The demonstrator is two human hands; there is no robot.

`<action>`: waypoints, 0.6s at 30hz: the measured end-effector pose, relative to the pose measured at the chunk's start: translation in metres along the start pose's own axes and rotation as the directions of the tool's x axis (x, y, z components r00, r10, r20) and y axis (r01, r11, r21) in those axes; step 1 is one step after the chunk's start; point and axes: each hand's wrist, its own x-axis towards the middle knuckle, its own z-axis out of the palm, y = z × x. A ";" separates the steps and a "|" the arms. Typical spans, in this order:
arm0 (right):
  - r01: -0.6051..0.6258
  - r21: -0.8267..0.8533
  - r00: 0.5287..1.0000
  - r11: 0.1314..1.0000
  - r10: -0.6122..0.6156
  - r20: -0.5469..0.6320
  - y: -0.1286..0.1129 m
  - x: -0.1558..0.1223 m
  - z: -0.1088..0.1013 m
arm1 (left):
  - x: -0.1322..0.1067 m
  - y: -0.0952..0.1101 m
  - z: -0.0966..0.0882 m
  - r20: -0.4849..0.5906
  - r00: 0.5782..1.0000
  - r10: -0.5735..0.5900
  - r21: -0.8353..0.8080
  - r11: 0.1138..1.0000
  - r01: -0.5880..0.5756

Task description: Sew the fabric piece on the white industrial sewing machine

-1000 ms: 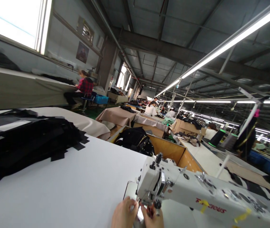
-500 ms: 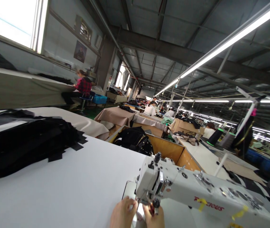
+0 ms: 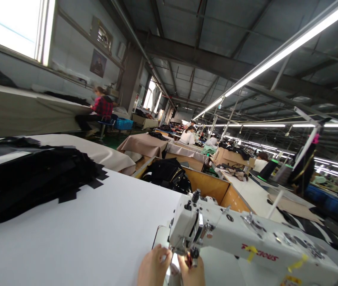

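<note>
- A heap of black fabric pieces lies on the far left of the white table, well apart from the hands.
- Near the bottom edge, the left hand has its fingertips bunched just left of the needle area. It looks like a pinch, but what it pinches is too small to see.
- The right hand is close beside it, touching or nearly so, directly under the needle bar. Something small and reddish shows between its fingers. Whether it grips anything, I cannot tell.
- The work sits at the head of the white sewing machine, whose arm runs off to the right.
- My judgement is that this is fine work at the needle. It wants steady fingertips kept low and clear of the point, with no foot on the pedal.
- Behind the table, a black bag sits in a wooden bin.
</note>
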 end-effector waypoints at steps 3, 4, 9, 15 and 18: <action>0.016 -0.008 1.000 1.000 -0.016 0.003 -0.001 0.000 0.000 | 0.000 0.001 -0.002 0.009 1.000 -0.003 0.007 1.000 0.003; 0.020 -0.011 1.000 1.000 -0.020 -0.001 -0.001 0.000 0.000 | 0.000 0.002 -0.002 0.012 1.000 -0.001 0.006 1.000 0.001; 0.030 -0.029 0.999 0.999 -0.030 -0.013 -0.004 -0.001 0.000 | 0.000 0.002 -0.003 0.005 1.000 -0.003 0.001 1.000 0.003; 0.015 -0.025 1.000 1.000 -0.015 -0.026 -0.009 -0.003 -0.001 | 0.000 0.000 -0.001 -0.021 1.000 0.008 0.007 1.000 -0.008; -0.011 -0.006 1.000 1.000 0.011 -0.029 -0.011 -0.004 -0.002 | 0.000 -0.001 0.000 -0.023 1.000 0.011 0.021 1.000 -0.011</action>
